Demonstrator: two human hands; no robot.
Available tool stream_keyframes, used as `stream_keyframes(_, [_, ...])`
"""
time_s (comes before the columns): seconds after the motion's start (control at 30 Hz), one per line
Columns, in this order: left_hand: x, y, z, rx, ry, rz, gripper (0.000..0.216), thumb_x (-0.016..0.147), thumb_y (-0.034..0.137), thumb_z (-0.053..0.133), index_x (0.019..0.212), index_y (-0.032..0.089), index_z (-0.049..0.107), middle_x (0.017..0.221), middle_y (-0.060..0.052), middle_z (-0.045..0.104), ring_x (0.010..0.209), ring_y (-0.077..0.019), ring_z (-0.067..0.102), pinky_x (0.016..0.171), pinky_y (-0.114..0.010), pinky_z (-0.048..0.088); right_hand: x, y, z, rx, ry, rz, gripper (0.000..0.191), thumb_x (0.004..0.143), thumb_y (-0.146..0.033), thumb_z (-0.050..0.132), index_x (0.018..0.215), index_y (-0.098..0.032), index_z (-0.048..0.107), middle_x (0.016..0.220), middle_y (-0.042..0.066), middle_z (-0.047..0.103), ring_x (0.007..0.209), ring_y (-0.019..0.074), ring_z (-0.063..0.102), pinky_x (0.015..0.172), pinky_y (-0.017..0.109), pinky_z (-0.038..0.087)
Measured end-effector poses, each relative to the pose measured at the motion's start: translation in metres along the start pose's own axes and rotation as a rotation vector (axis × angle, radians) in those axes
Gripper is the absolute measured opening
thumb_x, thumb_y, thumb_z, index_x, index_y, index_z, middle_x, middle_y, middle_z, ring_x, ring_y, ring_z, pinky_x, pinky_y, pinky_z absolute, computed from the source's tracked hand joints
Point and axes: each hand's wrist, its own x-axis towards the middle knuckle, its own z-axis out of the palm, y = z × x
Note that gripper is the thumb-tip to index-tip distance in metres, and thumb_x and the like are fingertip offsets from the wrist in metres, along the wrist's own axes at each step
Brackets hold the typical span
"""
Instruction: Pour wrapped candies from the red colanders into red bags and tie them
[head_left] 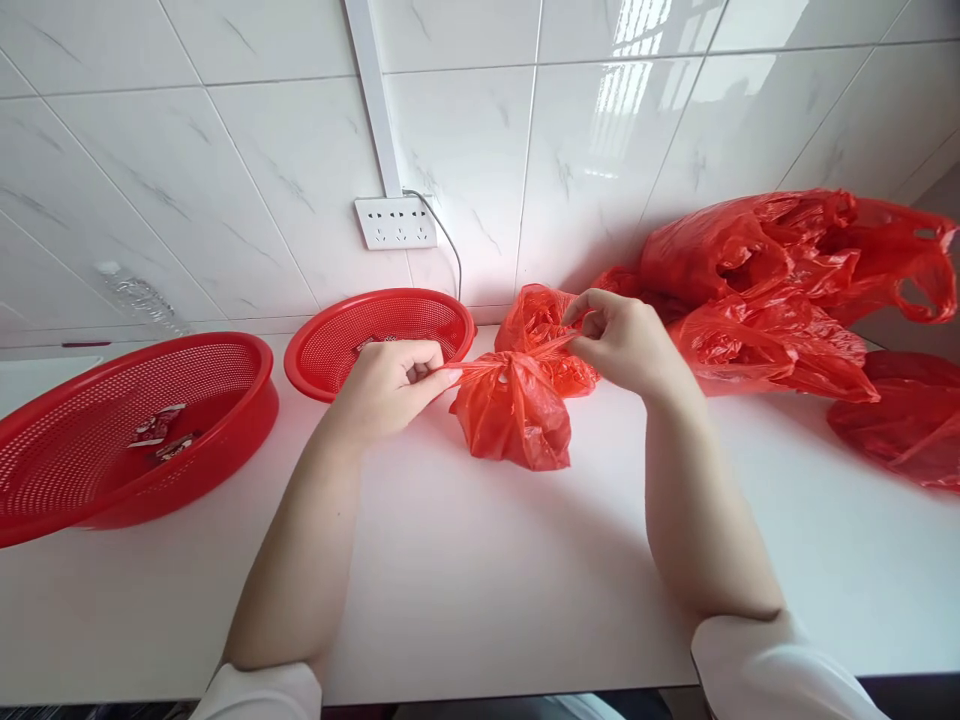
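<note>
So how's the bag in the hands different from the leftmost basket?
The bag is crinkly and gathered at its top; the basket has holes and an open top. The left hand and right hand hold the bag, while neither touches the basket. The bag is smaller, the basket bigger. Both are red.

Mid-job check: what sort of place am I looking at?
Indoors, perhaps a kitchen or small packing room; I can't tell which. A white worktop runs along a tiled wall, with a red plastic bag on it.
</note>
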Motion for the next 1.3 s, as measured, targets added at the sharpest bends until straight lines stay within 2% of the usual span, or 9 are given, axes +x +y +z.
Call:
stream_keyframes(0.3, [0.004, -0.039, -0.025, 0.007, -0.286, -0.158, 0.037, 0.079, 0.039, 0.057, 0.057, 0.019, 0.035, 0.055, 0.004, 0.035, 0.050, -0.0092, 0.034, 0.049, -0.025, 0.025, 0.006, 0.066, -0.038, -0.016, 0.124, 0.252, 0.016, 0.068, -0.015, 0.055, 0.082, -0.020, 0.063, 0.061, 0.000, 0.054, 0.053, 0.0116, 0.046, 0.052, 0.029, 0.035])
stream_keyframes(0.57, [0.011, -0.037, -0.015, 0.047, -0.538, -0.323, 0.034, 0.074, 0.046, 0.059, 0.055, 0.021, 0.047, 0.059, 0.001, 0.055, 0.056, -0.0147, 0.054, 0.051, -0.027, 0.037, 0.007, 0.078, -0.035, -0.215, -0.169, 0.186, 0.017, 0.070, -0.024, 0.059, 0.086, -0.022, 0.066, 0.066, 0.002, 0.061, 0.056, 0.0166, 0.053, 0.051, 0.031, 0.040])
stream_keyframes(0.7, [0.008, -0.040, -0.013, 0.119, -0.555, -0.363, 0.033, 0.069, 0.057, 0.063, 0.074, 0.025, 0.064, 0.078, -0.001, 0.066, 0.067, -0.0177, 0.060, 0.054, -0.027, 0.041, -0.003, 0.058, -0.037, -0.246, -0.369, 0.118, 0.036, 0.069, -0.037, 0.070, 0.101, -0.023, 0.064, 0.095, 0.005, 0.067, 0.078, 0.0227, 0.062, 0.061, 0.033, 0.047])
stream_keyframes(0.8, [0.007, -0.041, -0.012, 0.125, -0.548, -0.420, 0.048, 0.068, 0.066, 0.060, 0.095, 0.028, 0.068, 0.097, -0.003, 0.069, 0.080, -0.0208, 0.064, 0.060, -0.027, 0.045, -0.010, 0.028, -0.015, -0.243, -0.330, -0.012, 0.038, 0.076, -0.045, 0.066, 0.107, -0.024, 0.061, 0.113, 0.007, 0.064, 0.099, 0.0270, 0.060, 0.076, 0.037, 0.047])
stream_keyframes(0.9, [0.008, -0.041, -0.012, 0.145, -0.522, -0.440, 0.052, 0.072, 0.070, 0.054, 0.102, 0.029, 0.067, 0.104, -0.003, 0.069, 0.088, -0.0226, 0.064, 0.064, -0.028, 0.047, -0.012, 0.004, 0.031, -0.248, -0.379, -0.080, 0.040, 0.084, -0.050, 0.057, 0.113, -0.023, 0.056, 0.115, 0.010, 0.063, 0.104, 0.0286, 0.059, 0.077, 0.037, 0.046])
stream_keyframes(0.97, [0.008, -0.040, -0.011, 0.156, -0.525, -0.442, 0.052, 0.074, 0.071, 0.052, 0.102, 0.031, 0.067, 0.107, -0.003, 0.069, 0.090, -0.0234, 0.064, 0.065, -0.029, 0.047, -0.012, 0.000, 0.064, -0.302, -0.475, -0.055, 0.049, 0.085, -0.053, 0.053, 0.120, -0.019, 0.050, 0.120, 0.015, 0.061, 0.102, 0.0309, 0.059, 0.073, 0.037, 0.045])
stream_keyframes(1.07, [0.010, -0.041, -0.010, 0.168, -0.547, -0.438, 0.051, 0.075, 0.070, 0.051, 0.103, 0.031, 0.066, 0.105, -0.003, 0.069, 0.089, -0.0250, 0.065, 0.067, -0.031, 0.048, -0.016, 0.011, 0.086, -0.389, -0.576, -0.053, 0.033, 0.085, -0.039, 0.055, 0.109, -0.016, 0.053, 0.106, 0.016, 0.066, 0.091, 0.0305, 0.062, 0.066, 0.035, 0.042])
stream_keyframes(1.17, [0.013, -0.045, -0.009, 0.159, -0.544, -0.435, 0.051, 0.075, 0.068, 0.052, 0.104, 0.029, 0.067, 0.105, -0.006, 0.070, 0.091, -0.0273, 0.065, 0.068, -0.032, 0.049, -0.026, 0.031, 0.064, -0.363, -0.592, -0.064, 0.015, 0.083, -0.030, 0.053, 0.095, -0.020, 0.055, 0.091, 0.008, 0.067, 0.077, 0.0225, 0.062, 0.058, 0.030, 0.039])
stream_keyframes(1.3, [0.014, -0.055, -0.009, 0.145, -0.540, -0.447, 0.046, 0.075, 0.066, 0.054, 0.102, 0.031, 0.068, 0.104, -0.005, 0.070, 0.090, -0.0273, 0.065, 0.068, -0.032, 0.050, -0.047, 0.068, -0.008, -0.235, -0.636, -0.011, 0.011, 0.082, -0.029, 0.052, 0.088, -0.022, 0.058, 0.083, 0.002, 0.066, 0.070, 0.0169, 0.059, 0.057, 0.027, 0.040])
